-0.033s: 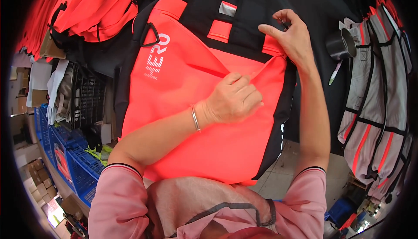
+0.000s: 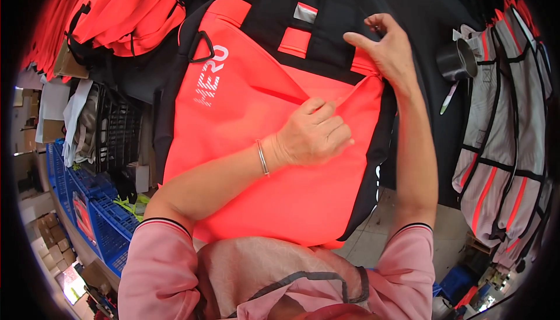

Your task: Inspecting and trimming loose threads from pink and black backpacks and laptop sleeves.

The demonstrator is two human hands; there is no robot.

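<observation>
A bright coral-red bag (image 2: 256,191) with black sides and wide black straps (image 2: 328,34) lies spread in front of me. My left hand (image 2: 318,132) is closed on the loose edge of its red front panel, pulling the cloth into a taut fold. At the bag's upper right corner is my right hand (image 2: 392,51), its thumb stretched out to the left and its other fingers curled. Something small and dark shows by those curled fingers, too little of it to name. A black triangular ring (image 2: 201,47) is attached at the bag's upper left.
More red bags (image 2: 125,16) are heaped at the far left. Grey bag pieces with black edging (image 2: 496,127) hang at the right, beside a dark metal cup (image 2: 457,60) and a small white-handled tool (image 2: 448,98). Blue crates (image 2: 96,203) stand low at the left.
My right forearm and hand have shifted very slightly to the left. The left hand and the bag look the same.
</observation>
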